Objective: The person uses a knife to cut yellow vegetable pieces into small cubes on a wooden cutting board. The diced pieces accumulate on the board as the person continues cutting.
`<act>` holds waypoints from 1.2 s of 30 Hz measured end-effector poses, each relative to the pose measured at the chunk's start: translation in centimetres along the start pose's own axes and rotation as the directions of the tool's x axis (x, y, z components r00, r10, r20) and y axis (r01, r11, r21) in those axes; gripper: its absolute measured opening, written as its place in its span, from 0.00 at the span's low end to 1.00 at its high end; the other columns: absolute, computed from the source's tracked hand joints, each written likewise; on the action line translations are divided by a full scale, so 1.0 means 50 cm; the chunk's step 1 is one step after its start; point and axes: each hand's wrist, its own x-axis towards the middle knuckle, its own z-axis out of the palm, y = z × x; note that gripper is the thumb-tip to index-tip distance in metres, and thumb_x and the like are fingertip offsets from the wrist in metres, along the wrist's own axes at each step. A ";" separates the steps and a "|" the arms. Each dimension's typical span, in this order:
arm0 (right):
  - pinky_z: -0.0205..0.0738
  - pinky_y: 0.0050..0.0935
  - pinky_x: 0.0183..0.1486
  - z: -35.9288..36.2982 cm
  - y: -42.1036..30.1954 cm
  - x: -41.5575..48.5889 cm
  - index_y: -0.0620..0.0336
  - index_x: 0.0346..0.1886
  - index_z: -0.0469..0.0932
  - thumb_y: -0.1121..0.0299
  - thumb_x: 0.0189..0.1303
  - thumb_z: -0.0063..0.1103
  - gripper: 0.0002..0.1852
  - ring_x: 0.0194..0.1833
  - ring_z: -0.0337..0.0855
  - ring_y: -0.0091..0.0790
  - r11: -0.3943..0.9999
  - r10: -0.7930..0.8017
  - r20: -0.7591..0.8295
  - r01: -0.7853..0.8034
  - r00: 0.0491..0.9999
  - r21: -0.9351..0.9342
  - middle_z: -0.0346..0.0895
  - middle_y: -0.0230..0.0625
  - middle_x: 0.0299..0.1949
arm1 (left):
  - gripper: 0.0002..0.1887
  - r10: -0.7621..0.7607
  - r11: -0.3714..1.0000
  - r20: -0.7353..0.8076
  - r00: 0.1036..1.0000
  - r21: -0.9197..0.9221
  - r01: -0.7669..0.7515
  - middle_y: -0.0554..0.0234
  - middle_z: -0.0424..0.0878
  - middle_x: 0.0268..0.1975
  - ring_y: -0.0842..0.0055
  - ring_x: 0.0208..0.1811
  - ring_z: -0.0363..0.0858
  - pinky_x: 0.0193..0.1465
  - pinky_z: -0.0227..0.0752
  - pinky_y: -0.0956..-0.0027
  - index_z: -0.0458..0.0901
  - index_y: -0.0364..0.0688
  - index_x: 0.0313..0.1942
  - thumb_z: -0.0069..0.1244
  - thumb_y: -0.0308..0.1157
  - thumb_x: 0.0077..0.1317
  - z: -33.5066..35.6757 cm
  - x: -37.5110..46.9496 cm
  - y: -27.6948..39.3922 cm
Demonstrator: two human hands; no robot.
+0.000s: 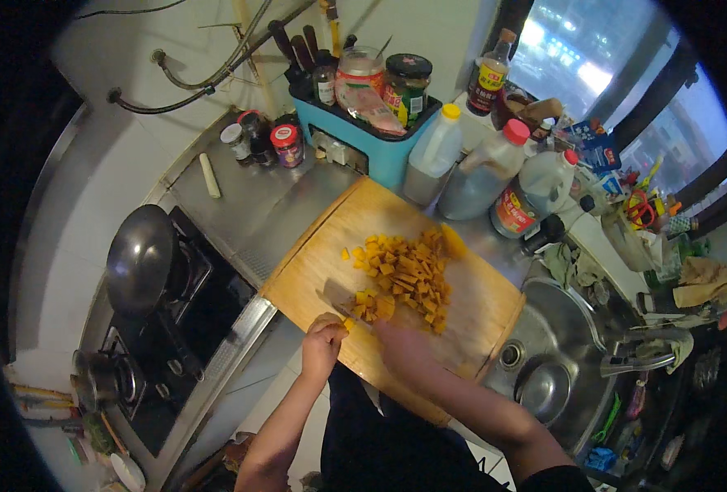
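Note:
A wooden cutting board (320, 246) lies before me, carrying a heap of diced orange pieces (409, 270) that look like pumpkin. Close to the board's near left edge, my left hand (324, 341) pinches a small orange piece (349, 323). My right hand (403, 347), blurred, is closed around a knife whose handle it hides. The knife blade (339, 297) reaches left over the board, just beyond my left fingers. Several cut pieces (366, 301) sit beside the blade, apart from most of the heap.
To the left are a gas stove (216, 313), a wok (142, 258) and a saucepan (89, 381). A blue rack (345, 144) with jars and knives stands behind the board, near large plastic bottles (480, 169). A steel sink (542, 320) is at right. A pale stick-shaped piece (209, 175) lies on the counter.

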 end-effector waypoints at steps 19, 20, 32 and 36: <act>0.78 0.50 0.35 0.059 0.019 0.042 0.61 0.49 0.67 0.70 0.65 0.44 0.11 0.35 0.84 0.55 0.997 0.006 0.010 -0.007 1.000 0.078 0.81 0.54 0.31 | 0.04 0.060 0.993 0.013 0.998 0.103 -0.061 0.56 0.85 0.33 0.61 0.38 0.84 0.42 0.77 0.64 0.86 0.40 0.27 0.61 0.21 0.49 0.002 0.000 -0.019; 0.78 0.50 0.35 0.060 0.024 0.048 0.61 0.49 0.67 0.70 0.65 0.44 0.11 0.35 0.84 0.55 0.995 0.008 0.008 -0.008 1.000 0.098 0.81 0.54 0.31 | 0.04 0.071 0.991 0.014 0.997 0.111 -0.073 0.56 0.85 0.33 0.61 0.38 0.84 0.42 0.77 0.64 0.86 0.40 0.27 0.61 0.22 0.49 0.001 0.003 -0.017; 0.77 0.49 0.36 0.074 -0.006 0.018 0.61 0.46 0.67 0.70 0.66 0.44 0.09 0.37 0.84 0.54 0.982 -0.079 -0.019 0.081 0.997 0.173 0.81 0.52 0.35 | 0.03 0.018 0.987 0.014 1.000 0.160 -0.020 0.55 0.84 0.31 0.60 0.36 0.82 0.41 0.77 0.63 0.85 0.39 0.26 0.62 0.23 0.51 0.008 -0.001 -0.015; 0.76 0.50 0.38 0.042 0.026 0.032 0.62 0.46 0.67 0.68 0.66 0.43 0.10 0.37 0.83 0.57 0.967 0.021 -0.062 -0.004 0.998 0.256 0.81 0.53 0.35 | 0.02 0.031 0.985 0.021 0.999 0.168 -0.034 0.51 0.85 0.33 0.60 0.35 0.83 0.40 0.77 0.61 0.86 0.39 0.28 0.61 0.26 0.54 0.033 0.029 -0.004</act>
